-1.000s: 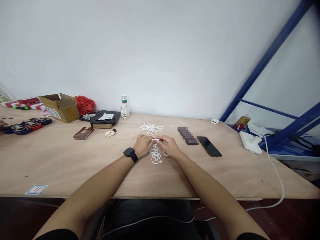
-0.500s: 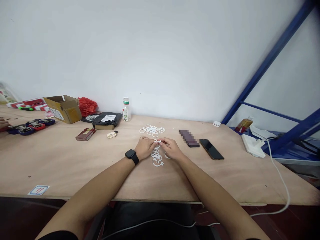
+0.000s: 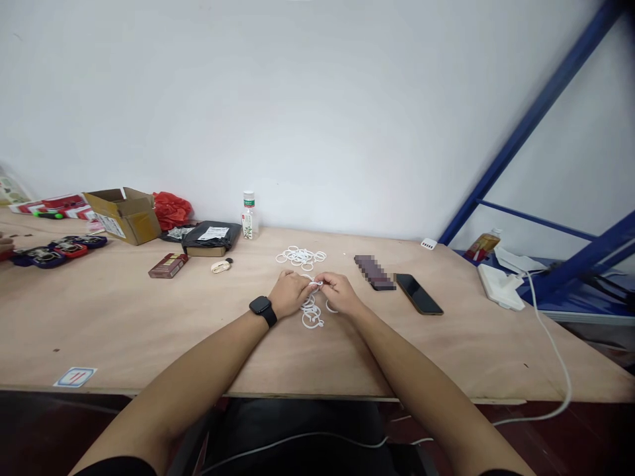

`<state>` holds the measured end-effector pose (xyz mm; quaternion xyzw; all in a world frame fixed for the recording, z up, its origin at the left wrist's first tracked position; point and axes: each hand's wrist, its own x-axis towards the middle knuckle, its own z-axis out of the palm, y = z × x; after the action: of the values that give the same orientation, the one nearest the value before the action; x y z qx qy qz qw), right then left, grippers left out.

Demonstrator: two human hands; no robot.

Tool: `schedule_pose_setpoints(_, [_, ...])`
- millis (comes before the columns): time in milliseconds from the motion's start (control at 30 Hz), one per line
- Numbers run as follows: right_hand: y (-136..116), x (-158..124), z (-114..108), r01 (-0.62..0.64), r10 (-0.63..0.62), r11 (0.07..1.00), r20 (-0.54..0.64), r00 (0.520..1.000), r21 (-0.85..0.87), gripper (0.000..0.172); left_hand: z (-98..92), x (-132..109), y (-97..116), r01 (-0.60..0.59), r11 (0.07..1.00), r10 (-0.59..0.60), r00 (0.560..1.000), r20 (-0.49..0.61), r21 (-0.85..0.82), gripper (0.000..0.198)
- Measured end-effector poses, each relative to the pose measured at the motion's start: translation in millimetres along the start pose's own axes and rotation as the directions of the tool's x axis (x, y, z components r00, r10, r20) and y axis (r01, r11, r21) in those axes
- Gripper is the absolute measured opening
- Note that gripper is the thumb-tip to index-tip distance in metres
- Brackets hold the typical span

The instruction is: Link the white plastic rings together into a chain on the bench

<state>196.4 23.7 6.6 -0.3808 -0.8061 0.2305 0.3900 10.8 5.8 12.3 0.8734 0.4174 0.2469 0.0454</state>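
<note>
My left hand (image 3: 289, 295), with a black watch on its wrist, and my right hand (image 3: 341, 294) meet above the table. Between their pinched fingertips is a white curtain ring (image 3: 314, 283) with a small eyelet; the fingers hide part of it. Just below the hands lies a small cluster of similar white rings (image 3: 311, 320). Another ring (image 3: 329, 309) rests on the table, partly covered by my right hand. Beyond my fingers is a loose pile of white rings (image 3: 301, 256).
Two phones, one pixelated (image 3: 374, 272) and one dark (image 3: 419, 294), lie right of the hands. Leftward are a maroon box (image 3: 169, 266), a black package (image 3: 213, 235), a bottle (image 3: 249, 218) and an open carton (image 3: 126, 218). Another person's hand (image 3: 6, 246) shows at the far left edge.
The held ring has turned between my fingertips and its eyelet now sits closer to my right fingers. My hands have barely shifted.
</note>
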Motion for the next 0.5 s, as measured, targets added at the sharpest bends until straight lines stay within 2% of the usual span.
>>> schedule_pose_setpoints(167, [3,-2,0,0.02,-0.02,1.0,-0.011,1.0,0.0,0.025,0.5,0,0,-0.012,1.0,0.012,1.0,-0.004,0.012,0.047])
schedule_pose_setpoints(300, [8,0,0,0.02,-0.016,0.998,-0.054,0.998,0.065,0.03,2.0,-1,-7,0.053,0.998,-0.052,0.998,-0.033,0.016,0.036])
schedule_pose_setpoints(400, [20,17,-4,-0.021,0.029,0.996,-0.095,0.995,0.081,0.04,2.7,-2,-11,0.098,0.995,-0.096,0.994,-0.052,0.03,0.031])
schedule_pose_setpoints(500, [42,45,-9,-0.11,0.102,0.99,-0.092,0.99,-0.088,0.038,2.4,-4,-9,0.095,0.995,-0.095,0.995,0.007,0.015,0.038])
